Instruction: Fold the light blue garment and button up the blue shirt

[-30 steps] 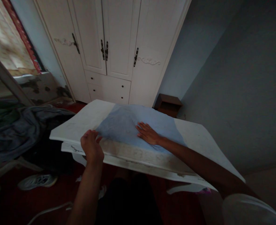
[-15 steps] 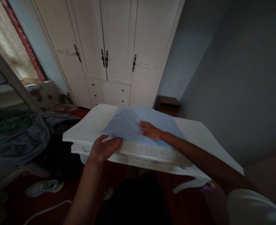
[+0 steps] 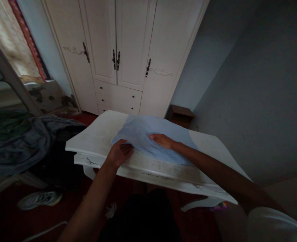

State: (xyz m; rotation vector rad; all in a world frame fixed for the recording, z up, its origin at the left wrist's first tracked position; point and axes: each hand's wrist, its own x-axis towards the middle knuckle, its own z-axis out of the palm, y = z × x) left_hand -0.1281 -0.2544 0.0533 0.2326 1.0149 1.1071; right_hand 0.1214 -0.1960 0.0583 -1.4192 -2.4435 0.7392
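A light blue cloth [image 3: 160, 126] lies spread over the middle of a white table [image 3: 95, 131], with wrinkles running between my two hands. At its front left corner, my left hand [image 3: 120, 153] grips the edge, thumb above and fingers curled underneath. The cloth rises slightly there. My right hand [image 3: 162, 140] rests on the middle of the cloth with its fingers stretched out and pointing left. The kind of cloth cannot be made out.
Behind the table stands a white wardrobe [image 3: 130, 43] with dark handles. A small brown cabinet [image 3: 180, 114] is at the back right. Piled clothes [image 3: 34, 141] are at the left, above a shoe [image 3: 39, 200] on the red floor.
My left hand has moved slightly right and curled round the cloth's edge. The cloth, smooth before, now shows folds near it. My right hand stays on the cloth, its fingers closer together.
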